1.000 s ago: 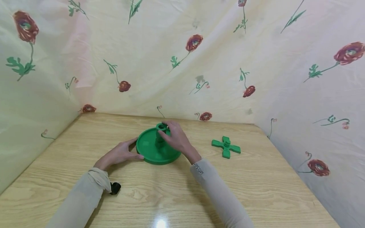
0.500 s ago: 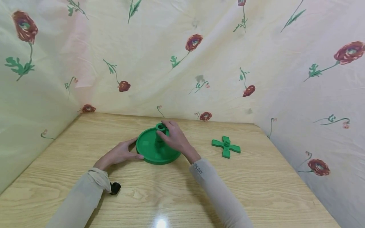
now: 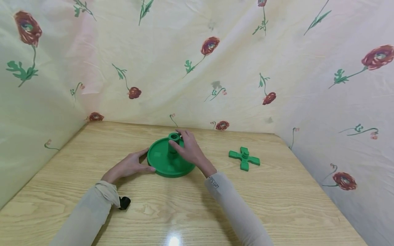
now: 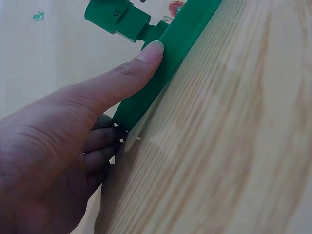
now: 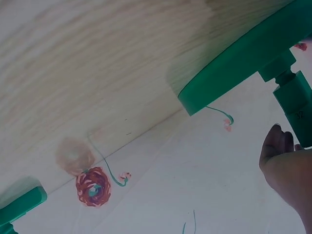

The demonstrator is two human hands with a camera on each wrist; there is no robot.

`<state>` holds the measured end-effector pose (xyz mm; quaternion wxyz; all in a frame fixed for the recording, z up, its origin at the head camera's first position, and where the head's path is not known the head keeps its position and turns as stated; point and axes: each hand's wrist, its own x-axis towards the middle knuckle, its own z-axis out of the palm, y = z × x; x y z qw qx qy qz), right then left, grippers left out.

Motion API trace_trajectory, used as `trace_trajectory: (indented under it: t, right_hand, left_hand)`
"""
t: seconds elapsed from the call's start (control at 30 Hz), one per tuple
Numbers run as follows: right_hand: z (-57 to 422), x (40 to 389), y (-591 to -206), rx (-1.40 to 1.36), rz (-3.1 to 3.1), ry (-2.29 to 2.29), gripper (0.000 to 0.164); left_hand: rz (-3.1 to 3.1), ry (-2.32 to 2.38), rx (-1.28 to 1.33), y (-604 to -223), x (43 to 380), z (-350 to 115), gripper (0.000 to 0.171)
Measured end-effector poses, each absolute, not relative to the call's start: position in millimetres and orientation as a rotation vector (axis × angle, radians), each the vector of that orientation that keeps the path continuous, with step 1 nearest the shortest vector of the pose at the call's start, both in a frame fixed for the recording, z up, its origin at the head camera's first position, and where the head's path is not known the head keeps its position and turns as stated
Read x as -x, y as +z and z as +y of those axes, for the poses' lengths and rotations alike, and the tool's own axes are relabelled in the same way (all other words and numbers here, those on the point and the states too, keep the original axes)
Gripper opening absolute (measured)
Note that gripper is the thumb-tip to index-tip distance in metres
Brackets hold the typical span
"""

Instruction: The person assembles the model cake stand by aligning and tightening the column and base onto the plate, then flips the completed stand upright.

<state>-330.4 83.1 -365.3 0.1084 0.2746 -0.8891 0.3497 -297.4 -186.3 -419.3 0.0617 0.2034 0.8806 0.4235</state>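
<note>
Sleeves (image 3: 89,212), two and pale, lie nearest, with one black object (image 3: 124,203) at the left cuff. Beyond them, a round green dish (image 3: 160,161), shallow and low-rimmed, sits flat on the wood-grained surface (image 3: 184,205). From its middle rises a green post (image 4: 132,23), upright, with a narrow neck, a thicker upper part bearing small dark figures, and a hole in its top. The left hand (image 3: 130,165) grasps the dish, thumb on the near outer wall, fingers well parted from it at the left side. The right hand (image 3: 191,148) grips the post near its top, thumb and fingers apart by the post's thickness. One dish, one post and, well apart to the right, one four-armed green cross (image 3: 245,159) with a central knob. Farthest back hangs flower-printed cloth (image 3: 172,68).
</note>
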Motion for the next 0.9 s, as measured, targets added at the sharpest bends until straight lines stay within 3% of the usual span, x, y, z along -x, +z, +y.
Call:
trace_trajectory:
  t: [0.23, 0.9]
  right_hand:
    - [82.9, 332.6, -365.0, -0.856, -2.556, 1.066, 0.049]
    - [83.5, 335.7, -368.8, -0.893, -2.516, 1.075, 0.047]
  left_hand:
    - [2.651, 1.294, -0.6, -419.2, 297.3, -186.4, 0.108]
    - [2.665, 1.273, -0.629, -422.3, 299.8, -187.0, 0.107]
